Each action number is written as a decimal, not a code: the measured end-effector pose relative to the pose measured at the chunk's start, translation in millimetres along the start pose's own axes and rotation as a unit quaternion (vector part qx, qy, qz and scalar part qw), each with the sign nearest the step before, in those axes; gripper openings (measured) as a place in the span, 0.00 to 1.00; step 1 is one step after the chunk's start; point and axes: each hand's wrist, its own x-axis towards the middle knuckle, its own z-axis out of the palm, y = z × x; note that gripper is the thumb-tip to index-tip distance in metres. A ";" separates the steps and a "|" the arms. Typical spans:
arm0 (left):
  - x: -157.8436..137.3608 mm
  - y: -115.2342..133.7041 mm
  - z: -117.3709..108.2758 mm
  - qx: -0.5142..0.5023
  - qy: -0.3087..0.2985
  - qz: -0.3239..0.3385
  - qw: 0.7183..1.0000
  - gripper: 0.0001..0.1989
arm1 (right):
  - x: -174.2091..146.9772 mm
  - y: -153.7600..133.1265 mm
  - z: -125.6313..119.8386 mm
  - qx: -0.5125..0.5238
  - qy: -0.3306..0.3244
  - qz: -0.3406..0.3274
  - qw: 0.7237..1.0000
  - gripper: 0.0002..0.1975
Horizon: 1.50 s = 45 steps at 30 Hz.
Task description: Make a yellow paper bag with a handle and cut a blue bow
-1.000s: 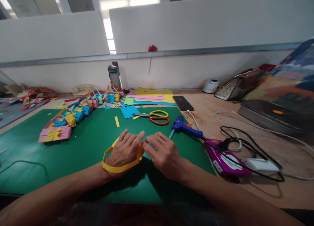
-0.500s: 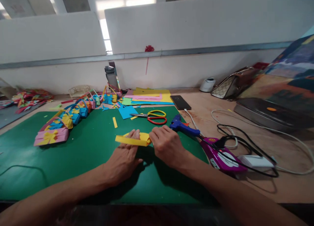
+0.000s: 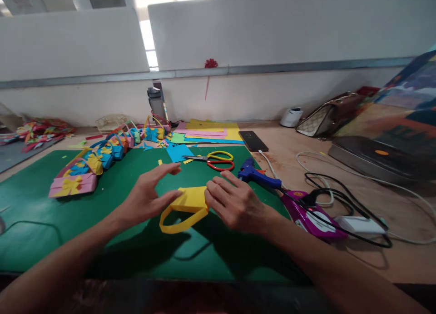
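A small yellow paper basket (image 3: 189, 198) is held over the green mat (image 3: 136, 241), its looped paper strip handle hanging toward me. My right hand (image 3: 236, 202) has its fingers closed on the basket's right end. To the left, my left hand (image 3: 150, 193) is open, thumb and fingers spread apart. Its thumb tip meets the basket's left edge in view; whether it presses there I cannot tell. Beyond the hands lie scissors (image 3: 221, 165) with one yellow and one red handle. A blue glue gun (image 3: 259, 175) rests just past my right hand.
Finished paper baskets with bows (image 3: 80, 185) stand in a row at the left. Coloured paper sheets (image 3: 207, 131), a blue square (image 3: 179, 152) and a phone (image 3: 254, 141) lie at the back. At the right, black cables (image 3: 327, 193) cross a purple box (image 3: 311, 218).
The basket has turned so that its handle loop now hangs toward me. My left hand has let go of the strip, moved left and opened; the right hand keeps its hold.
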 end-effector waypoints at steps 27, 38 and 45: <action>-14.2 5.5 41.7 0.322 -0.001 0.135 0.937 0.24 | 14.9 -24.2 2.5 0.575 -0.049 0.524 0.627 0.09; 5.2 0.3 2.6 -0.193 0.197 -0.232 0.933 0.09 | 11.4 -7.0 4.1 0.511 0.089 0.584 0.625 0.13; 8.4 -4.3 18.2 -0.327 0.142 -0.324 0.876 0.08 | 10.2 -7.4 5.7 0.500 0.083 0.574 0.643 0.14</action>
